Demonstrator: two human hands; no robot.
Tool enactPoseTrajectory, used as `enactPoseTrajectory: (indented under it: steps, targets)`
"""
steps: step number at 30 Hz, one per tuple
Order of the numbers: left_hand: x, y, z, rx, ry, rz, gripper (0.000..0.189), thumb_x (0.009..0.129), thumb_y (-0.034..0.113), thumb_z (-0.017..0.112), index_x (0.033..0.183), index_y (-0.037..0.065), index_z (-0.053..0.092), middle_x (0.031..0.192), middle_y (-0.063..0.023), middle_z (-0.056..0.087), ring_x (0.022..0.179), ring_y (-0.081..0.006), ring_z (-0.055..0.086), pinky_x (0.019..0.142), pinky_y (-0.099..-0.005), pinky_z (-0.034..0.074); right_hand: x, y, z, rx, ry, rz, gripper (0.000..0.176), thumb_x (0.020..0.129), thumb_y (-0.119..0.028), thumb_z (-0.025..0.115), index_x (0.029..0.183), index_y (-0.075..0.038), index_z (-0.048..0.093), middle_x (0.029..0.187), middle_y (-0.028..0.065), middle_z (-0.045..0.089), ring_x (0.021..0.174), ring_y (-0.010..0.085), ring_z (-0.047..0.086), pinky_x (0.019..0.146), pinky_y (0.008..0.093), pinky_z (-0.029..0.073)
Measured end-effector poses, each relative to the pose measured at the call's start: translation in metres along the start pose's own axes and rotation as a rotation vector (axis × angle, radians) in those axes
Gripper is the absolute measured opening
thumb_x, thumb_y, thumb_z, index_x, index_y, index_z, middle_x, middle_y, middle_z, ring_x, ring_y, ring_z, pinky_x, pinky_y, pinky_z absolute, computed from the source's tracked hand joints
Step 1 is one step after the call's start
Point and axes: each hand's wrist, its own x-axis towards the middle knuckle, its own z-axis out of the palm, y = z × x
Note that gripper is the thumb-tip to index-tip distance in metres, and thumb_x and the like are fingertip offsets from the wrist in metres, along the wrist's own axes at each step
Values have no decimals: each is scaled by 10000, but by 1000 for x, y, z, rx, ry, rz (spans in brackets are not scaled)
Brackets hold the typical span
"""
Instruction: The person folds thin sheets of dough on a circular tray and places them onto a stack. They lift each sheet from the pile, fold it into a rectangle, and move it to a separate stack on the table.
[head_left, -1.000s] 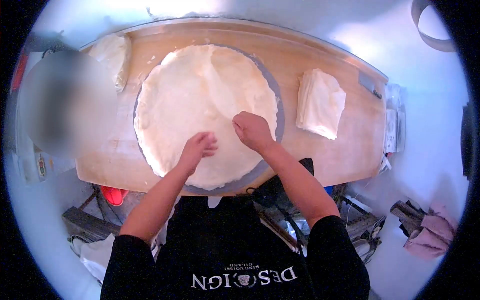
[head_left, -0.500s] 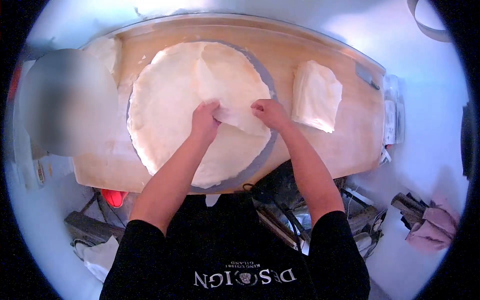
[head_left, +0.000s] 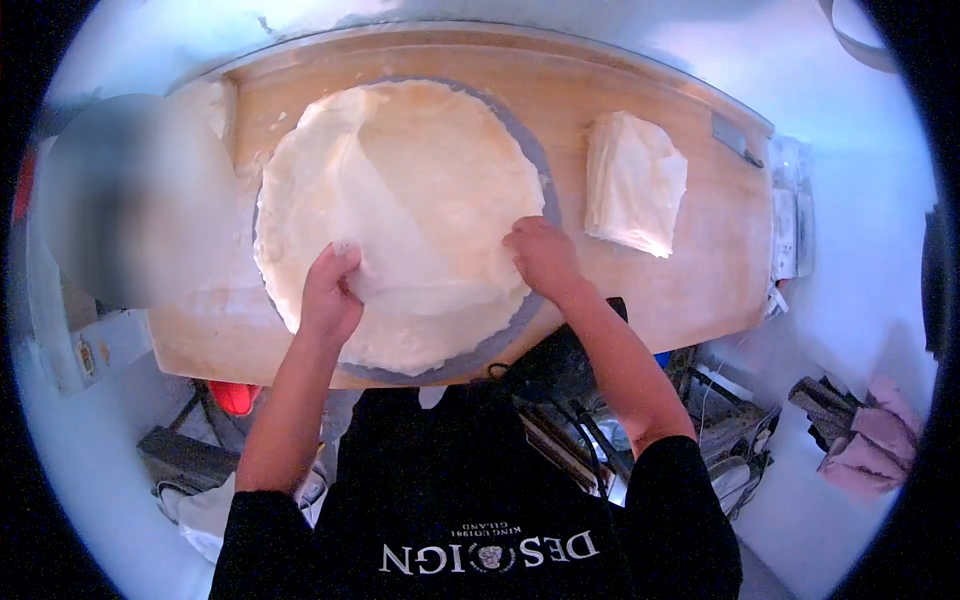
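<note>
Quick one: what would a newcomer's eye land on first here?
The big pale round stack of thin sheets on a grey disc, mid wooden table. The left hand and right hand pinch the top sheet at its near edge. A folded pile lies to the right.

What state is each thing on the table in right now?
top sheet: near edge lifted off the stack, held at both sides
round stack of sheets: lying flat on the grey board
grey board: flat on the table, mostly covered
folded sheets: piled, apart from the board, untouched
left hand: pinching the top sheet
right hand: pinching the top sheet
</note>
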Motion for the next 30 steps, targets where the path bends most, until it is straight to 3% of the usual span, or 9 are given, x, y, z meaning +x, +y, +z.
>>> enactPoseTrajectory:
  steps: [9,14,18,20,23,24,25,27,30]
  targets:
    - [-46,59,-50,13,136,123,450,864,162,539,1288,13,518,1168,-106,627,1066,-242,623,930,-379,515,-4,-2,2,7,100,-50,125,784,-79,573,866,-55,664,998,141,615,1025,332,576,887,439,491]
    - [-93,111,-40,-29,180,243,456,861,255,526,1238,1,563,1125,-135,651,1016,-264,642,899,-381,529,-4,-6,-8,-7,-53,42,315,756,-151,693,1063,-95,647,1199,105,604,1167,289,551,959,404,472]
    - [-126,150,-61,0,123,437,462,880,303,516,1193,-31,583,1116,-145,659,991,-270,650,875,-385,544,1,-24,-20,19,-50,24,323,777,-167,686,1085,-84,640,1185,110,608,1150,301,560,958,404,470]
    - [-144,161,-90,79,295,673,434,907,333,516,1159,-8,606,1106,-147,666,976,-268,657,881,-399,548,5,-58,-46,368,-38,-71,325,803,-158,690,1111,-68,637,1125,118,630,1064,285,607,911,377,496]
    - [-166,161,29,135,83,1038,411,924,341,510,1163,24,616,1121,-147,661,1001,-277,650,904,-427,542,11,-127,-99,757,-69,-211,324,819,-124,708,1128,-54,640,1035,112,659,925,220,644,819,321,519]
    - [-176,194,-64,98,34,987,425,937,347,497,1216,44,601,1181,-160,641,1066,-287,628,951,-449,514,10,-151,-119,885,-71,-259,320,818,-109,712,1125,-50,643,1015,108,664,893,199,646,793,305,521]
    - [-179,191,-52,96,40,1001,425,937,347,497,1216,44,601,1181,-160,641,1066,-287,628,951,-449,514,7,-173,-141,939,-50,-356,340,817,-117,720,1139,-41,638,1021,107,663,907,199,644,796,305,519]
    - [-177,183,5,482,593,1283,467,944,340,481,1285,30,552,1251,-175,605,1122,-304,606,999,-479,473,0,-209,-179,1016,3,-533,453,795,-157,760,1200,-28,604,1063,116,653,943,218,641,818,315,516]
    - [-186,183,79,20,-28,909,469,963,296,459,1315,-11,508,1265,-194,590,1112,-291,618,994,-463,479,-8,-247,-218,946,213,-708,639,751,-230,796,1286,-27,514,1112,145,622,957,286,635,842,369,520]
